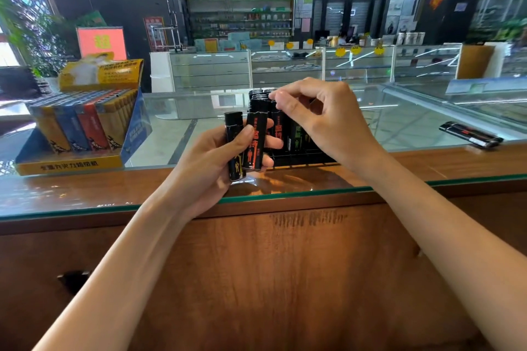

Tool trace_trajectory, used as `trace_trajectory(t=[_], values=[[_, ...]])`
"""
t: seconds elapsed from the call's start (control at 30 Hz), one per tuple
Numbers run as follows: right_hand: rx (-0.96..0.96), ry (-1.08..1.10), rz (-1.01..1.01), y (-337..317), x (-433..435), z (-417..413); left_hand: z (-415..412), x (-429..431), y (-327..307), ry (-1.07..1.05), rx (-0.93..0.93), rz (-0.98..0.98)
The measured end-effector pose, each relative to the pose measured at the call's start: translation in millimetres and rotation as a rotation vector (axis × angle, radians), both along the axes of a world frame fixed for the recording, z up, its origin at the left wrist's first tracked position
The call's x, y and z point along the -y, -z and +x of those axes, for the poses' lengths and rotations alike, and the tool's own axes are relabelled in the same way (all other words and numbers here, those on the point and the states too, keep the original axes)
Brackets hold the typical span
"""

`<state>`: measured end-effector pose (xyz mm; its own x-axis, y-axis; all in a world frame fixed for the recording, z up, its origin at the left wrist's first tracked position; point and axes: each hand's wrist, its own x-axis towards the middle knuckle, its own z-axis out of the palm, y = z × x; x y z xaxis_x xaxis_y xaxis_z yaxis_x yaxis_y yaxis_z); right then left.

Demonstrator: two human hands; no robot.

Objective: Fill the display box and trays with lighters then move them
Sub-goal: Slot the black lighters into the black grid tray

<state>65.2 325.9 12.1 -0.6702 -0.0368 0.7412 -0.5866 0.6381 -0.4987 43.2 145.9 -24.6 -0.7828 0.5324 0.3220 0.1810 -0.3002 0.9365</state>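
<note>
Two lighters (245, 145), perhaps three, within left fingers (274, 145).

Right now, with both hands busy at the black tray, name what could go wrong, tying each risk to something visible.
The left hand grips at least two black lighters at once; one might slip onto the glass counter. The right hand pinches a standing lighter in the crowded black tray; a push could topple neighbours. The loose lighter lying far right may be left out.
</note>
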Motion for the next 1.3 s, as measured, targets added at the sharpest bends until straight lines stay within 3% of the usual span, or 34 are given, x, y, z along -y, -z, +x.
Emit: trace_trajectory(t=[0.33,0.57,0.7,1.1,1.3], values=[[0.204,-0.241,-0.193,-4.9,-0.8,3.9,3.3,-4.2,0.0,-0.015,0.007,-0.006],[0.181,-0.211,-0.262,-11.0,-15.5,0.2,0.9,-6.7,5.9,-0.305,-0.078,-0.04],[0.106,-0.077,-0.173,-10.9,-20.1,-4.4,-3.1,2.9,6.5,-0.414,-0.109,-0.096],[-0.098,0.167,0.129,-0.4,-7.5,-12.0,0.8,8.8,2.0,-0.347,-0.004,0.008],[-0.132,0.189,0.171,2.4,-5.2,-13.9,0.8,16.0,0.5,-0.18,0.091,0.134]])
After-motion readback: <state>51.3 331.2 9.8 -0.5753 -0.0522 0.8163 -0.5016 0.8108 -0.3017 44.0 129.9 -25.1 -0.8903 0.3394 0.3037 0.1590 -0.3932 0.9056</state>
